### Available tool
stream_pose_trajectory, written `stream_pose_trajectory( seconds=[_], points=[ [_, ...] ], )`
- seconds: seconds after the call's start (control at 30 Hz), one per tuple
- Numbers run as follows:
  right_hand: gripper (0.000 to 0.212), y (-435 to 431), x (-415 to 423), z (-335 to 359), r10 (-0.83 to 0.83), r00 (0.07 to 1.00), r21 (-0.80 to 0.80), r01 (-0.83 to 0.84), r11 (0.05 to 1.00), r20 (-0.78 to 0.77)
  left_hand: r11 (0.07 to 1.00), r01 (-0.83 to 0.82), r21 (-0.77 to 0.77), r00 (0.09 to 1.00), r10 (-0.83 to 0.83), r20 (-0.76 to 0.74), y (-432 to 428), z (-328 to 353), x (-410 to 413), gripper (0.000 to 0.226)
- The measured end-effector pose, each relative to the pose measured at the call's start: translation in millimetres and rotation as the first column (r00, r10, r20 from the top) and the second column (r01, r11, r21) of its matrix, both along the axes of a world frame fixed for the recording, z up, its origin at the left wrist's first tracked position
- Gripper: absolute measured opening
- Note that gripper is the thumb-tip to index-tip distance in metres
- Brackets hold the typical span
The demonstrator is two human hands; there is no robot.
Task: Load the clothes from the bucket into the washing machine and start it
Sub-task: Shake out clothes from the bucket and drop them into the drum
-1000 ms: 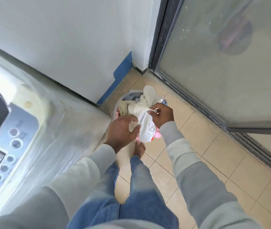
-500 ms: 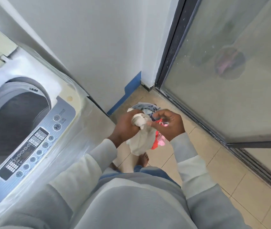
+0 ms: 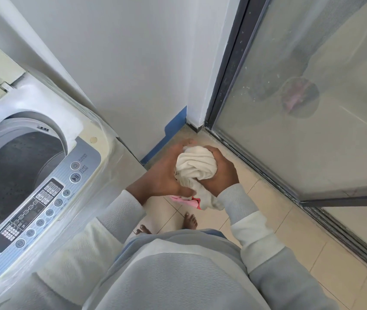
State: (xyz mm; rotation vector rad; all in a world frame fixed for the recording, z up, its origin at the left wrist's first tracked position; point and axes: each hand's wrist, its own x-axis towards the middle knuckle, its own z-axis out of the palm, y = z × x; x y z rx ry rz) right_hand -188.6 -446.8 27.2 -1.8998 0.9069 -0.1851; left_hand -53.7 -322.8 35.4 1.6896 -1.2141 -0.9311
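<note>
A bunched bundle of clothes point(image 3: 197, 167), mostly cream-white with a pink piece hanging below, is pressed between both hands at chest height. My left hand point(image 3: 161, 175) grips its left side and my right hand point(image 3: 219, 173) grips its right side. The top-loading washing machine point(image 3: 111, 166) stands at the left with its lid up, and its dark perforated drum point(image 3: 14, 175) is open. Its silver control panel point(image 3: 41, 204) with round buttons faces me. My hands and the bundle hide the bucket.
A white wall with a blue skirting strip point(image 3: 167, 139) runs behind the machine. A frosted glass sliding door point(image 3: 312, 97) in a dark frame fills the right. The floor is beige tile point(image 3: 290, 231); my bare feet point(image 3: 189, 220) stand on it below my hands.
Both hands have lifted the clothes out of the bucket and bunched them into a tighter ball, higher up. The view has swung left, showing more of the machine's open drum.
</note>
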Motion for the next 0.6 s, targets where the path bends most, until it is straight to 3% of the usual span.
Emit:
stream_pose_trajectory(
  seconds=[0.03,0.1,0.17,0.2,0.3,0.4,0.5,0.6],
  points=[
    [0.055,-2,0,1,0.027,0.997,-0.088,-0.033,0.996,-0.071,1.0,-0.028,0.011,0.987,0.026,0.161,-1,6,-2,0.109],
    [0.061,-4,3,0,0.066,0.984,-0.224,-0.102,0.969,-0.165,0.993,-0.121,0.006,0.877,0.104,0.469,-3,13,-11,0.103],
    [0.068,-5,8,2,0.113,0.966,-0.327,-0.187,0.926,-0.235,0.98,-0.2,-0.003,0.78,0.162,0.605,-5,15,-20,0.101],
    [0.071,-5,10,3,0.13,0.957,-0.345,-0.218,0.913,-0.26,0.979,-0.205,0.02,0.777,0.15,0.611,-5,13,-23,0.102],
    [0.078,-1,15,8,0.154,0.958,-0.278,-0.221,0.935,-0.241,0.971,-0.188,0.15,0.814,0.068,0.577,-12,6,-30,0.098],
    [0.09,-1,13,16,0.216,0.962,-0.088,-0.233,0.969,-0.165,0.931,-0.323,0.169,0.845,0.204,0.495,-17,-3,-26,0.073],
    [0.103,-11,-2,24,0.263,0.965,0.043,-0.264,0.964,0.017,0.885,-0.452,0.111,0.868,0.408,0.285,-13,-8,-17,0.049],
    [0.109,-19,-20,25,0.247,0.96,0.109,-0.261,0.959,0.132,0.879,-0.475,0.042,0.879,0.476,-0.039,-6,-3,-13,0.042]
  ],
)
